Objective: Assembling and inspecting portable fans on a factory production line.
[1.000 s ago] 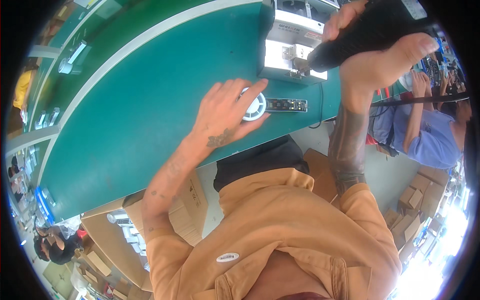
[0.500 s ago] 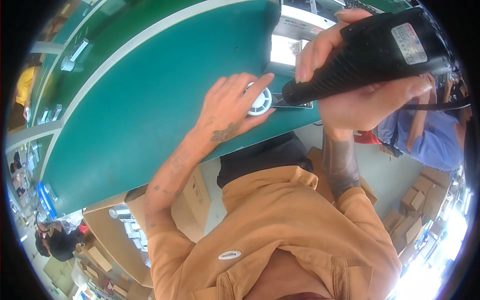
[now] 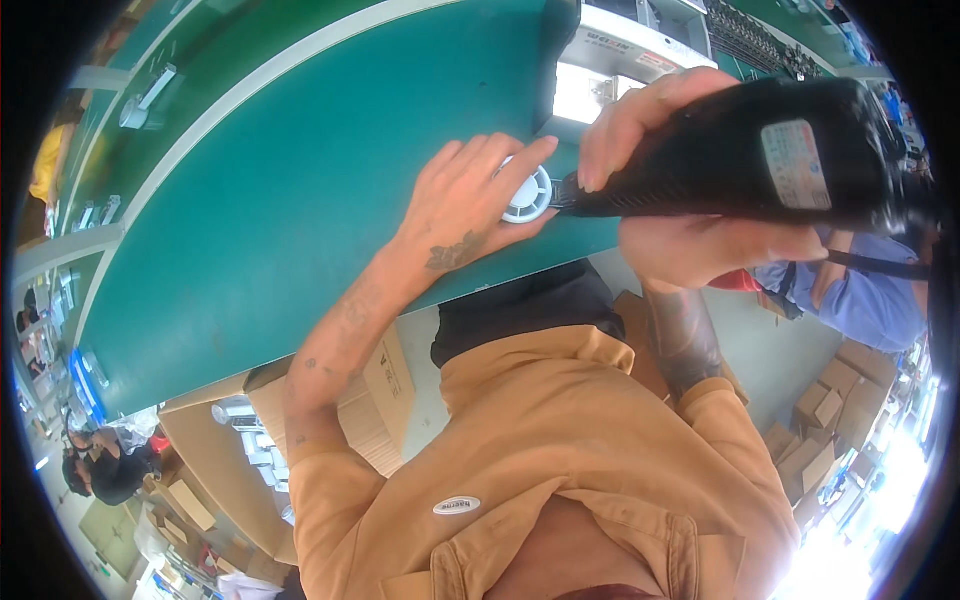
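Two bare hands work at the near edge of a long green work surface (image 3: 300, 200) that runs diagonally across the frame, its far side bordered by a pale strip. Beyond that strip a second green bench (image 3: 130, 90) carries small pale parts, too small to identify. At the head of the surface stands a grey machine housing (image 3: 640, 45) with a bright lit opening beneath it.

The left hand (image 3: 470, 195) lies flat, palm down, on the surface, fingers (image 3: 520, 160) stretched and slightly spread over a small round white part (image 3: 527, 195) with slotted openings, pinning it in place rather than gripping it. The part sits on the green top close to the near edge, just beside the tip of the tool. The right hand (image 3: 680, 190) is wrapped firmly around a black powered hand tool (image 3: 740, 150), thumb underneath and fingers curled over its body; the tool's narrow nose points left and meets the white part. A pale label shows on the tool's casing.

Open brown cardboard cartons (image 3: 360, 400) stand on the floor under the bench at the person's left, one holding small white items (image 3: 235, 415) packed together. More cartons (image 3: 830, 420) are stacked on the floor to the right, their contents not visible. A seated person in a blue shirt (image 3: 860, 300) is partly visible behind the tool, and another person (image 3: 100, 465) crouches among boxes at lower left. The wearer's mustard-coloured shirt (image 3: 560, 460) fills the lower frame.
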Action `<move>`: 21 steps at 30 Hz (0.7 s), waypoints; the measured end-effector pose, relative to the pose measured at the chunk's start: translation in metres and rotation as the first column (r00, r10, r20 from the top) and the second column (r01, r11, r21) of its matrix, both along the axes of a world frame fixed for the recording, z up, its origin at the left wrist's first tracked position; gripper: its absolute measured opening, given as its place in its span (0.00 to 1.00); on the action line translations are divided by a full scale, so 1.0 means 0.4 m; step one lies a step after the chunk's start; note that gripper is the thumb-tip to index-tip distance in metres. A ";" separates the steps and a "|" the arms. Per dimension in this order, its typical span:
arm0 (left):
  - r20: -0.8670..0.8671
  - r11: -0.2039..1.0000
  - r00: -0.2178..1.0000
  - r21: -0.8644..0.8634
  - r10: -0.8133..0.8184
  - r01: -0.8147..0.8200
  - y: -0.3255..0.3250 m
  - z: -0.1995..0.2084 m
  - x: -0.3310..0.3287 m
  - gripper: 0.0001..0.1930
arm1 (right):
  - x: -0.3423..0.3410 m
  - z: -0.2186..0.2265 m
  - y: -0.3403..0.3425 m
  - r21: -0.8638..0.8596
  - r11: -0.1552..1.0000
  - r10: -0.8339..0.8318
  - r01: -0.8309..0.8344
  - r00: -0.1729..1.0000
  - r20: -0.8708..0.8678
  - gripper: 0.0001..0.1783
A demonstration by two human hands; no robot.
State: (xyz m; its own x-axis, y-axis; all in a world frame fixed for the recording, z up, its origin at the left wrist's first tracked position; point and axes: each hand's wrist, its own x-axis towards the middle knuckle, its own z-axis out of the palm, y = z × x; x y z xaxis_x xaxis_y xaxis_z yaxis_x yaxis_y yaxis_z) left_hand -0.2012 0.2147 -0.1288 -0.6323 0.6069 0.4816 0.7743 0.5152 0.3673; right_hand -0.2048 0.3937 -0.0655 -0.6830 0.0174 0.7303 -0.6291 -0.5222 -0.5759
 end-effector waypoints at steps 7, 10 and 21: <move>0.021 0.999 1.000 -0.045 0.003 -0.002 0.011 0.020 -0.004 0.32 | 0.021 -0.001 0.010 0.143 0.984 -0.125 0.104 0.981 0.148 0.63; 0.031 0.998 0.999 -0.061 0.032 -0.030 0.010 0.026 -0.006 0.30 | 0.020 0.023 0.014 0.214 0.965 -0.204 0.149 0.943 0.264 0.60; 0.195 0.900 0.887 0.045 0.419 -0.434 -0.371 0.067 -0.258 0.24 | -0.004 -0.092 0.354 0.056 0.922 -0.271 0.382 0.536 0.800 0.40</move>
State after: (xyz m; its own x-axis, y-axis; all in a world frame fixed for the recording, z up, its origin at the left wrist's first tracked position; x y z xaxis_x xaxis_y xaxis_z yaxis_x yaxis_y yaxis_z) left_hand -0.3046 0.0661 -0.1021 -0.9000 0.2211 0.3757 0.4053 0.7417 0.5344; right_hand -0.2065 0.5351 -0.1021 -0.9090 0.4024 -0.1090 -0.1029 -0.4700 -0.8767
